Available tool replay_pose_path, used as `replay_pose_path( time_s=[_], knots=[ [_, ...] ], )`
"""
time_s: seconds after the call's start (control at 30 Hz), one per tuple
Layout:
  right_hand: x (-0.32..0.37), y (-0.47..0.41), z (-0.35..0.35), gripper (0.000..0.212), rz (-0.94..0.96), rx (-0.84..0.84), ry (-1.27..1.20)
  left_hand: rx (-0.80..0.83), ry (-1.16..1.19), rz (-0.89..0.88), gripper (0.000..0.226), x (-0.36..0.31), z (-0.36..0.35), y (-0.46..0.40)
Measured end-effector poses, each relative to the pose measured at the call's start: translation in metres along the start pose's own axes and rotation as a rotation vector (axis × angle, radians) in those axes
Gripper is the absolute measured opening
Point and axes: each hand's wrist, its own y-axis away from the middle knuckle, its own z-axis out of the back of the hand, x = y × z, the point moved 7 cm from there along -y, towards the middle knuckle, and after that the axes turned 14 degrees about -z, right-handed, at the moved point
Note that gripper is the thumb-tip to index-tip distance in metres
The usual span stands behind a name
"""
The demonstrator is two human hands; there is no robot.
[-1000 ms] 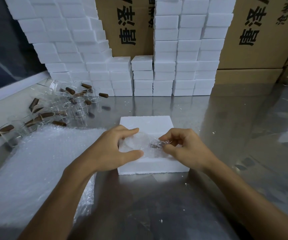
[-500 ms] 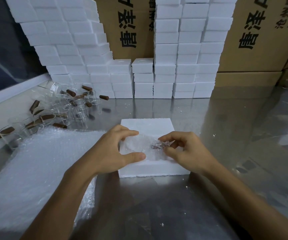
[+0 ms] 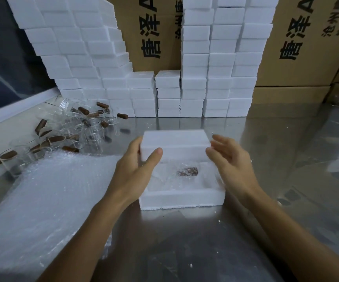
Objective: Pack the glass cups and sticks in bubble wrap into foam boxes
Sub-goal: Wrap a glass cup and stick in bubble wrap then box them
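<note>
Resting on the shiny steel table, the open white foam box sits right in front of the person, its shallow hollow holding a bubble-wrapped bundle with a brown stick showing through the cloudy film. Over its far half hangs a white foam lid, tilted and not yet seated. The left hand grips the lid's left end, thumb curled onto the front face and fingers behind. The right hand is at the lid's right end with fingers spread and loosely bent; whether it touches I cannot tell. To the left lies a wide sheet of clear bubble wrap. Beyond it, clear glass cups and brown sticks lie jumbled together. Against the back stand stacked white foam boxes and brown cardboard cartons.
</note>
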Motion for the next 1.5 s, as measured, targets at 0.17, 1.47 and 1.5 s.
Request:
replay_pose_path(
  time_s=[0.17, 1.47, 1.5],
  knots=[
    [0.029, 0.011, 0.02, 0.02, 0.21, -0.176, -0.156, -0.245, 0.033, -0.274, 0.027, -0.041, 0.022, -0.003],
    [-0.029, -0.005, -0.016, 0.021, -0.345, 0.174, -0.111, -0.133, -0.28, 0.287, 0.034, 0.005, 0.033, 0.001],
    [-0.029, -0.007, -0.016, 0.019, -0.343, 0.178, -0.113, -0.123, -0.275, 0.289, 0.035, 0.006, 0.033, 0.001]
  ],
)
